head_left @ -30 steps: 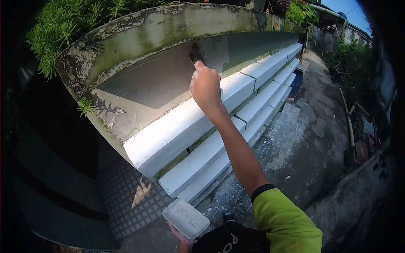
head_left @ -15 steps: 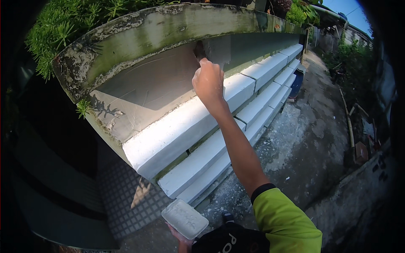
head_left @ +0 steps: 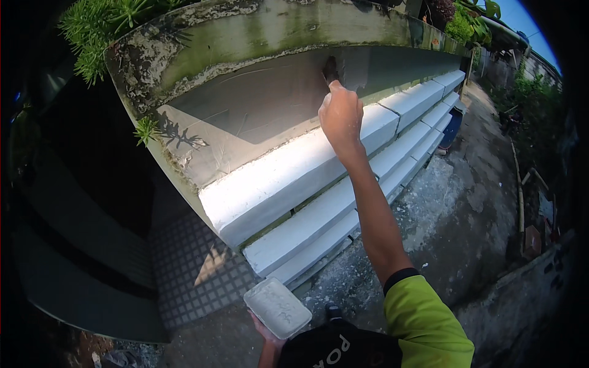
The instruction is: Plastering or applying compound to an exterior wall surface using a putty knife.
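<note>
Paintbrush (head_left: pixel 331 69) just above right hand (head_left: pixel 341 116), fist closed on its handle, bristles against grey wall (head_left: pixel 257 98)

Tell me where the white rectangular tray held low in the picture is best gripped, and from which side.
Best from underneath, judging by its pose: the tray lies flat, open face up with grey paste inside, and the left hand already supports its underside near the close end. Gripping over the rim would risk touching the paste.
</note>
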Demonstrator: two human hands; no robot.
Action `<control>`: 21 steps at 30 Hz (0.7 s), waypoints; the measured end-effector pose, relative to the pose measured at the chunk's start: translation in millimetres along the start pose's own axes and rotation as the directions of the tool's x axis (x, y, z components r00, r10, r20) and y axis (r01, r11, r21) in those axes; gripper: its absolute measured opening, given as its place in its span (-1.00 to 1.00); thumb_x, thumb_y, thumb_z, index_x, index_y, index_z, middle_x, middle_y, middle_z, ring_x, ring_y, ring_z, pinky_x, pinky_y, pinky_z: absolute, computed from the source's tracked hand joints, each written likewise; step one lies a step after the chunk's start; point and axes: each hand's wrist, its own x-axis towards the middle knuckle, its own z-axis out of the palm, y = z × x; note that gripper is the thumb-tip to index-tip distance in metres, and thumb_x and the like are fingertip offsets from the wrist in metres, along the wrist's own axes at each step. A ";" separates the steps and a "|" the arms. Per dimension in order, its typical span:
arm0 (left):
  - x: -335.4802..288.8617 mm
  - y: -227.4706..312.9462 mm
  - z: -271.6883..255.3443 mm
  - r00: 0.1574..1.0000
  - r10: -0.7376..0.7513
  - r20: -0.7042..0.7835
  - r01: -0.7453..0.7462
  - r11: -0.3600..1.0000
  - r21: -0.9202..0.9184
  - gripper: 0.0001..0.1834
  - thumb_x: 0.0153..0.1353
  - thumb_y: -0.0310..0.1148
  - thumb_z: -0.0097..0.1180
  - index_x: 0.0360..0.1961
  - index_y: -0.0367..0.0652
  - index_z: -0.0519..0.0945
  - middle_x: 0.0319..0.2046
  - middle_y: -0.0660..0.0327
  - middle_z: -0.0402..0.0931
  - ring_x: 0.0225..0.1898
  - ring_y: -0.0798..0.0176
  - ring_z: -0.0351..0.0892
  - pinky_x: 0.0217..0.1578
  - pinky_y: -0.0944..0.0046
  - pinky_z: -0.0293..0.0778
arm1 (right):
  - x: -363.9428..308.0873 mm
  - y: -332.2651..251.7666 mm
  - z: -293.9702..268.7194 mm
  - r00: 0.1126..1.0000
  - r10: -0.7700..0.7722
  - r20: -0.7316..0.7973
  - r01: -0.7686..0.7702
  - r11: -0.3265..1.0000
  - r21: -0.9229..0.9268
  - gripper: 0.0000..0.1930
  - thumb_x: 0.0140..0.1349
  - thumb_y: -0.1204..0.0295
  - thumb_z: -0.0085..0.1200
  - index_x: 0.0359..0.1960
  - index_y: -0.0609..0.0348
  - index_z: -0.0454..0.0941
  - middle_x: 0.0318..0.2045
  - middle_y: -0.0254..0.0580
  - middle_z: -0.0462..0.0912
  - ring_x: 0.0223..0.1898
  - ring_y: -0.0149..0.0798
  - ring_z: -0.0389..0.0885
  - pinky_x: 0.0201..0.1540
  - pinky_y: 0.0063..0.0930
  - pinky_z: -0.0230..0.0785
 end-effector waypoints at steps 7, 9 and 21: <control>-4.6 7.3 2.5 0.998 -0.026 0.059 0.024 0.999 0.028 -0.05 0.16 0.49 -0.39 0.40 0.07 0.10 0.32 0.13 0.21 0.28 -0.13 0.27 0.22 -0.27 0.24 | -38.8 19.1 -25.2 0.990 0.011 -0.142 0.061 0.870 0.490 -0.53 0.12 0.63 -0.05 0.14 0.22 0.45 -0.20 0.15 0.65 -0.24 0.15 0.64 -0.14 -0.11 0.46; -5.1 7.4 -0.3 0.998 -0.028 0.049 0.027 0.999 0.020 -0.05 0.16 0.49 -0.39 0.40 0.07 0.10 0.33 0.13 0.21 0.28 -0.13 0.27 0.22 -0.28 0.24 | -14.3 31.2 -20.0 0.919 0.155 -0.361 -0.080 0.974 0.214 -0.54 0.14 0.64 -0.06 0.14 0.22 0.45 -0.19 0.16 0.65 -0.23 0.11 0.65 -0.14 -0.13 0.47; -7.5 6.7 5.1 0.993 -0.087 0.077 0.096 0.987 -0.125 -0.07 0.19 0.46 -0.40 0.40 0.02 0.10 0.29 0.06 0.24 0.26 -0.17 0.29 0.21 -0.28 0.24 | -76.6 -47.2 -31.9 0.982 -0.062 -0.176 0.124 0.921 0.369 -0.47 0.21 0.59 -0.07 0.27 0.05 0.34 -0.33 0.18 0.65 -0.39 0.17 0.62 -0.23 -0.09 0.43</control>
